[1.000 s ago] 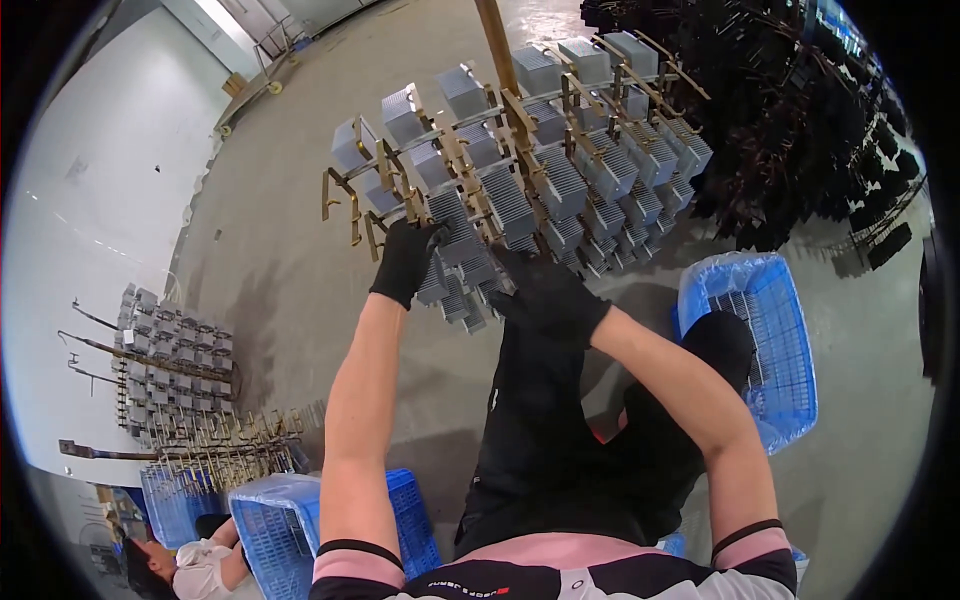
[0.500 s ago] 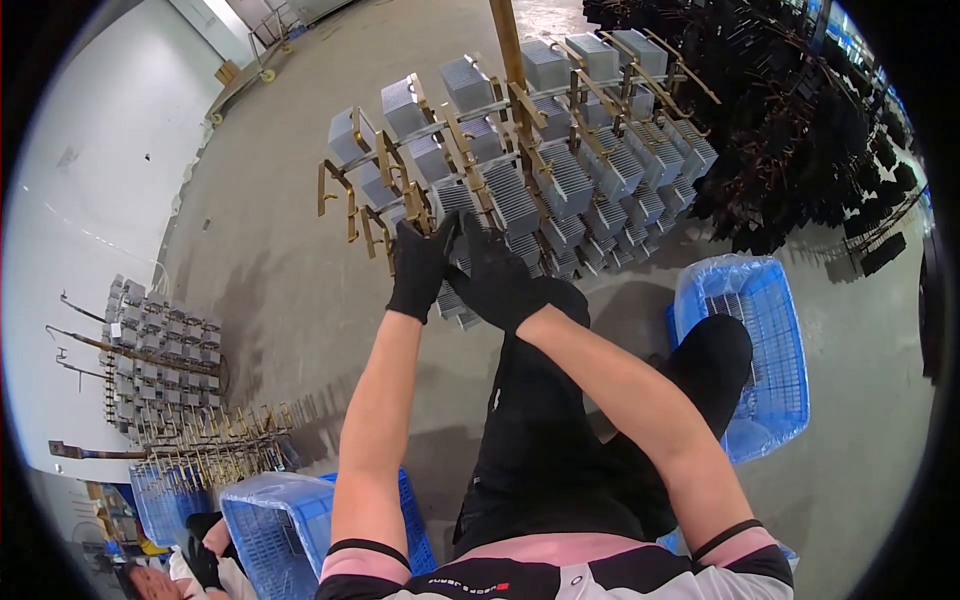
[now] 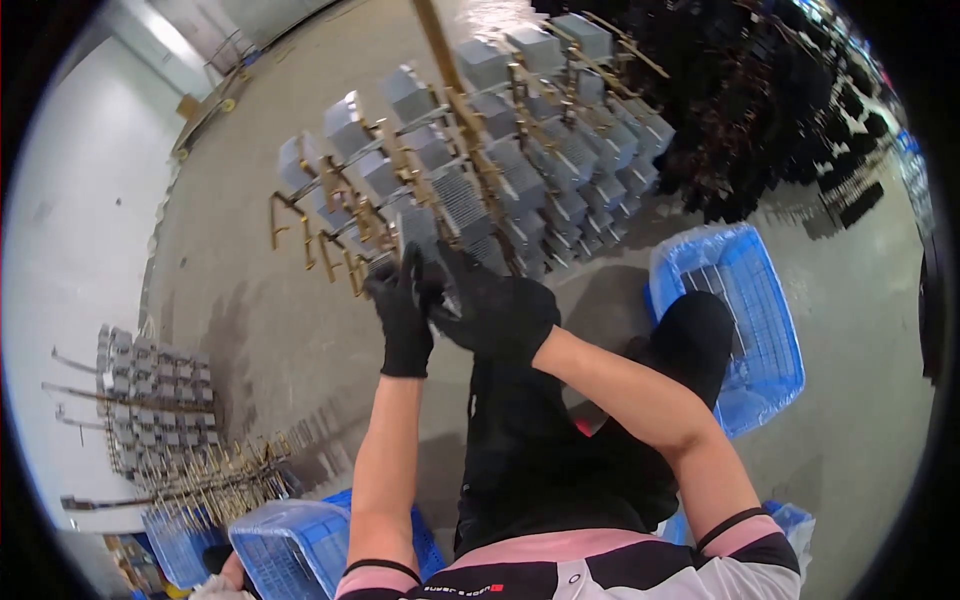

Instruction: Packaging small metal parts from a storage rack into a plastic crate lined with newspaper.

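Observation:
Both my hands wear black gloves and are close together at the near left side of a hanging rack of grey finned metal blocks (image 3: 460, 195). My left hand (image 3: 405, 315) has its fingers bent up beside one block (image 3: 415, 225), whose lower edge is by the fingertips. My right hand (image 3: 495, 305) is curled next to it, its fingers meeting the left ones. A small light-grey patch shows between my right thumb and palm. Blur and the gloves hide what the fingers grip, and whether the block by them is held or hanging.
The rack's brass-coloured pole (image 3: 440, 50) rises above the blocks, and hooks (image 3: 285, 215) stick out at its left. A lined blue crate (image 3: 780, 350) stands at right, another (image 3: 275, 545) at lower left. A second rack (image 3: 155, 385) is far left; dark parts (image 3: 740, 110) hang at right.
My hands have drawn back a little from the rack toward my body, staying close together. The whole view has shifted, so the rack appears farther left.

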Motion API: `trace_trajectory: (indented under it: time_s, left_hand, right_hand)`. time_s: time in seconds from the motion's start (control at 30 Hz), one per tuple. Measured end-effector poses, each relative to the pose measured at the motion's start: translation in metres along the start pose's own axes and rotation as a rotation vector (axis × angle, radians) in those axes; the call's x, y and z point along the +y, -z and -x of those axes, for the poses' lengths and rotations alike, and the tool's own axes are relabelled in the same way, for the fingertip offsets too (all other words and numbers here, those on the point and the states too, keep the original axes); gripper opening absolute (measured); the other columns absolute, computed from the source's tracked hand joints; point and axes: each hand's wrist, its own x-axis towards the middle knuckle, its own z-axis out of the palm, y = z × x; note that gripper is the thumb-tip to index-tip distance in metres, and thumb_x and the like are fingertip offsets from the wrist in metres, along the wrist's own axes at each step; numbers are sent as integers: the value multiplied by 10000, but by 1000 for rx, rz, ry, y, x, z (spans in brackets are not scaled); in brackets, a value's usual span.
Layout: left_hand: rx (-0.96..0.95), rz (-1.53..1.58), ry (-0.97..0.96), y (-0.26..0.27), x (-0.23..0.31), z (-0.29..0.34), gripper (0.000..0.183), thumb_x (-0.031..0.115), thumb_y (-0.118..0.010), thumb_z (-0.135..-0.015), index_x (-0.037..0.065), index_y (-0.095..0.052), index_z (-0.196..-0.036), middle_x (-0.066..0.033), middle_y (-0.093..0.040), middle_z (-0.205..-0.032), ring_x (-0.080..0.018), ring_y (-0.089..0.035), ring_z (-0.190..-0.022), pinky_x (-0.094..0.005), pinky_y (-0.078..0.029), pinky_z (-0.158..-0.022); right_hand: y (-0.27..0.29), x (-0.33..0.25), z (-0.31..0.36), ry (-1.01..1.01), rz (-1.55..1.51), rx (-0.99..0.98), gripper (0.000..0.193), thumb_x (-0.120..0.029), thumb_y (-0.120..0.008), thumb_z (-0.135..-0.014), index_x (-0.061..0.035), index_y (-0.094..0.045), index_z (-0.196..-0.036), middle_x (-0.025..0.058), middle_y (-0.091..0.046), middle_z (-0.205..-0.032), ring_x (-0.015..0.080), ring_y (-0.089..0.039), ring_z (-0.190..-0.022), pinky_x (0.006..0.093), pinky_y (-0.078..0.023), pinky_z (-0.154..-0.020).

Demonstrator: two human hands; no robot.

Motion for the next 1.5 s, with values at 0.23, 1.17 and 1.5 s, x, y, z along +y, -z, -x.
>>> trace_trajectory:
  time_s: [0.23,1.17,1.5]
  left_hand:
    - [-173,-96,-123,-17,-13,68,392,113,-560,-933,61,-421,-1296,-58,-553,-1032,-199,-559,-1006,-343,-455,-934]
    - [-545,-1289,-704,-102,-53,66,514,226,-717,-908,-30,-514,-1305,-196,-571,-1240,-327,-564,-1138,-418,-465,-988]
    - [-472,-1264,-709,-110,-43,78,449,212,-711,-907,-38,-548,-1242,-174,-590,-1194,-307,-548,-1143,-415,-444,-993]
  right_hand:
    - [79,0,20,-463,-52,-281,965,-492,-687,-836,19,-231,-1516,317,-582,-1245,446,-614,-1052,458,-497,-903]
    - [220,381,454,-1240,812,16,440,-207,-693,-746,-55,-580,-1143,211,-633,-1022,426,-616,-1001,521,-521,-813]
    - [224,423,471,-1173,1047,89,280,-242,-684,-775,-83,-653,-1003,212,-659,-936,398,-652,-908,534,-520,-772]
